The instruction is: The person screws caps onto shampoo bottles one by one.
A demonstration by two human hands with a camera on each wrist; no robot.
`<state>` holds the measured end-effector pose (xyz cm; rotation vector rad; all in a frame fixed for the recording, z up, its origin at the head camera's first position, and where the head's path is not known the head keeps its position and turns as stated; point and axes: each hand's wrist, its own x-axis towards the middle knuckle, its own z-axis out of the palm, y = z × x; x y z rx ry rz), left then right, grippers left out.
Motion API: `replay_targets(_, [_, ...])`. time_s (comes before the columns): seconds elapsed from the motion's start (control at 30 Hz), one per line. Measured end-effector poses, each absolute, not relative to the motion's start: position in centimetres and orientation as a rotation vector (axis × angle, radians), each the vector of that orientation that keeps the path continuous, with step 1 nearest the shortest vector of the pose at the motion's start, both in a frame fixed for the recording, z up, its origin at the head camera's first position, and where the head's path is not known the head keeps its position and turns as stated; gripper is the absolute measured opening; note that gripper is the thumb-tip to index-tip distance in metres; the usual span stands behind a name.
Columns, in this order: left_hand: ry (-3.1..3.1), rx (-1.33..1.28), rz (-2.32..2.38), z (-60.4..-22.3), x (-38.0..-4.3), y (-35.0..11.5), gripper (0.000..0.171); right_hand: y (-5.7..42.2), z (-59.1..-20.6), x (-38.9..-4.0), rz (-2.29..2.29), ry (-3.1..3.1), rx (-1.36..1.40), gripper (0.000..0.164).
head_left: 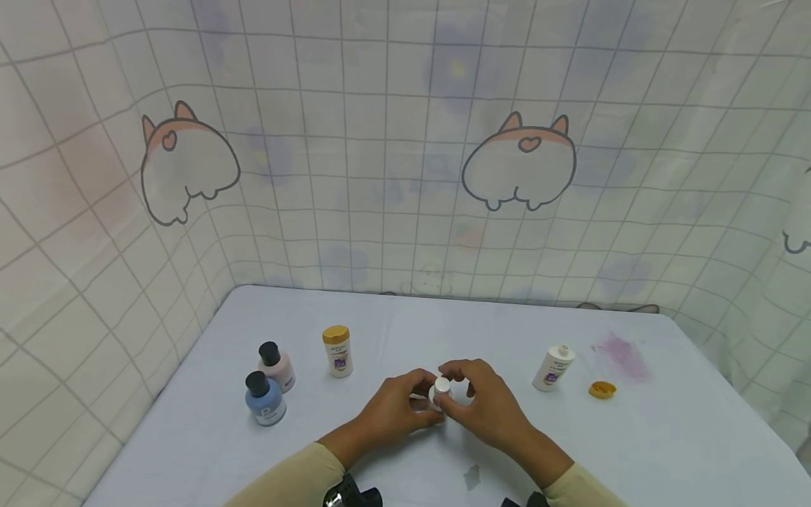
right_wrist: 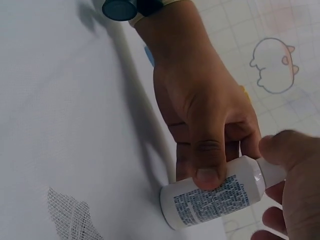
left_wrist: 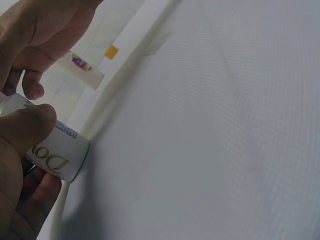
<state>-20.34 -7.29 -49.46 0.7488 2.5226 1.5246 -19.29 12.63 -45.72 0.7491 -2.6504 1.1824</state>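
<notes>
Near the front middle of the table, my left hand (head_left: 395, 407) grips a small white bottle (right_wrist: 215, 200) round its body. The bottle stands upright, with small print on one side and gold letters on another. My right hand (head_left: 488, 405) pinches the white cap (head_left: 442, 385) at its top between thumb and fingers. In the left wrist view the thumb of the left hand (left_wrist: 25, 130) lies across the bottle's side. Whether the cap is loose or tight cannot be seen.
A blue bottle (head_left: 265, 405) and a pale pink bottle (head_left: 279, 370), both black-capped, stand left. A yellow-capped white bottle (head_left: 338, 358) stands farther back. On the right are an uncapped white bottle (head_left: 553, 369), a yellow cap (head_left: 602, 389) and a purple stain (head_left: 624, 357).
</notes>
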Motion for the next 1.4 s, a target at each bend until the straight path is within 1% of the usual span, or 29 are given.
replay_targets(0.1, [2.526,0.728,1.518,-49.46,-20.32,-7.3,0.044,12.83,-45.71,-19.3,1.149,-2.609,0.894,0.038])
replay_targets(0.17, [2.528,0.721,1.511,-49.43,-20.32,-7.31,0.046,12.92,-45.76,-19.32,1.144,-2.58,0.964,0.037])
replay_targets(0.23, [2.524,0.719,1.513,-49.38,-20.31,-7.31,0.046,12.93,-45.83,-19.36,1.15,-2.576,0.975,0.033])
replay_targets(0.4, [2.507,0.728,1.531,-49.28,-20.29,-7.25,0.044,12.8,-46.01,-19.41,1.149,-2.638,0.83,0.028])
replay_targets(0.57, [2.526,0.745,1.522,-49.37,-20.34,-7.23,0.041,12.55,-45.93,-19.41,1.192,-2.673,0.694,0.031])
replay_targets(0.7, [2.546,0.752,1.509,-49.48,-20.36,-7.22,0.042,12.51,-45.79,-19.42,1.188,-2.657,0.72,0.036])
replay_targets(0.83, [2.536,0.767,1.508,-49.56,-20.38,-7.24,0.043,12.8,-45.89,-19.36,1.179,-2.652,0.825,0.041])
replay_targets(0.93, [2.532,0.76,1.503,-49.57,-20.37,-7.32,0.044,12.96,-45.97,-19.41,1.188,-2.642,0.911,0.038])
replay_targets(1.03, [2.543,0.747,1.491,-49.56,-20.37,-7.39,0.044,12.99,-45.96,-19.44,1.203,-2.635,0.936,0.033])
replay_targets(1.2, [2.536,0.753,1.504,-49.55,-20.39,-7.39,0.043,12.87,-45.84,-19.38,1.201,-2.642,0.834,0.028])
replay_targets(1.4, [2.542,0.763,1.508,-49.47,-20.33,-7.31,0.042,12.45,-46.07,-19.45,1.225,-2.648,0.689,0.03])
